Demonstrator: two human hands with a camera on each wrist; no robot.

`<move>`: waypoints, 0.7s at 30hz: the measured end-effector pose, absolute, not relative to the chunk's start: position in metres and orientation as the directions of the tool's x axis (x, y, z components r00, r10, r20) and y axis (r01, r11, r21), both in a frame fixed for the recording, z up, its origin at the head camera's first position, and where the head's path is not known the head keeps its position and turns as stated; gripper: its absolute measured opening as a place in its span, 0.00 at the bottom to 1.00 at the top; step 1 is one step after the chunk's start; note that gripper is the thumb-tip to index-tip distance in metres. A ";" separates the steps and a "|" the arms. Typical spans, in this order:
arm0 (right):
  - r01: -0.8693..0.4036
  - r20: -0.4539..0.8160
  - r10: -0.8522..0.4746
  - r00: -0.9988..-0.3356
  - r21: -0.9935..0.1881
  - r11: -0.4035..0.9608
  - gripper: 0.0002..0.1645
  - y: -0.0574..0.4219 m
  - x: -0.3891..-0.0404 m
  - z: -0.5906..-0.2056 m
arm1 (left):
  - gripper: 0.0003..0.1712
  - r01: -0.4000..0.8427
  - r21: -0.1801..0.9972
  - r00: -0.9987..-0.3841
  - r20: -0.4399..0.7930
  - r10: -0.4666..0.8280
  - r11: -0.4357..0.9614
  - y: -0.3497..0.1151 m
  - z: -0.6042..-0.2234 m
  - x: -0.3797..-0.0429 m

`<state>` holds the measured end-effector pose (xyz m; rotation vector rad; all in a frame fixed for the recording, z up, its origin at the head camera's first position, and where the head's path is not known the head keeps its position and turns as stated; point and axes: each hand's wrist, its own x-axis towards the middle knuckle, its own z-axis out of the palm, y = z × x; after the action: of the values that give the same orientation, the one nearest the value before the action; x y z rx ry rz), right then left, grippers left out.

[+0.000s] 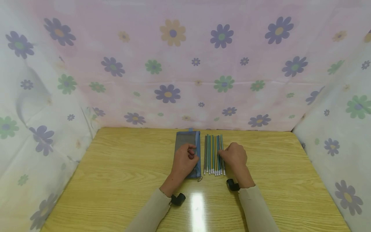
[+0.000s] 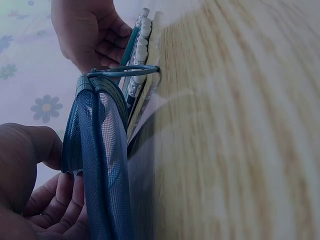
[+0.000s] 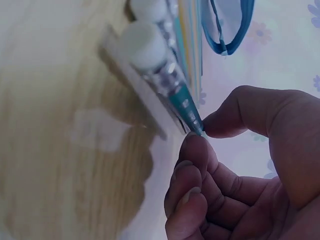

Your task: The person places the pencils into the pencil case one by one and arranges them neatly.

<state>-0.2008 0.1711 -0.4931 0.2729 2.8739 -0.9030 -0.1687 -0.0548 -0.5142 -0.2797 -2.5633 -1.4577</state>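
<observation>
A blue mesh zip pouch [image 1: 185,137] lies on the table, a metal ring [image 2: 125,71] at its near corner. Over it is my left hand [image 1: 184,160], whose thumb and fingers pinch the raised zip edge [image 2: 72,150] in the left wrist view. Right of the pouch, several striped pencils [image 1: 213,149] lie side by side, their white erasers towards me. My right hand [image 1: 235,157] is at the right end of this row. Between thumb and forefinger it pinches a teal pencil [image 3: 185,105] near the eraser end, as the right wrist view shows.
The wood-grain table [image 1: 121,161] reaches back to a flowered cloth [image 1: 139,103], with more cloth at both sides. Black wrist devices [image 1: 178,199] sit below each hand. A bright reflection lies on the table between the forearms.
</observation>
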 end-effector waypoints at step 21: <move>0.113 -0.098 0.064 -0.993 -0.679 0.725 0.24 0.166 -0.198 -0.486 | 0.18 0.224 0.850 -0.974 0.208 0.087 0.478 -0.056 -0.517 -0.172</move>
<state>-0.1975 0.1665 -0.4862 0.1466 2.8550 -1.1301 -0.1720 -0.0561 -0.5171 -0.2737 -2.5814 -1.5151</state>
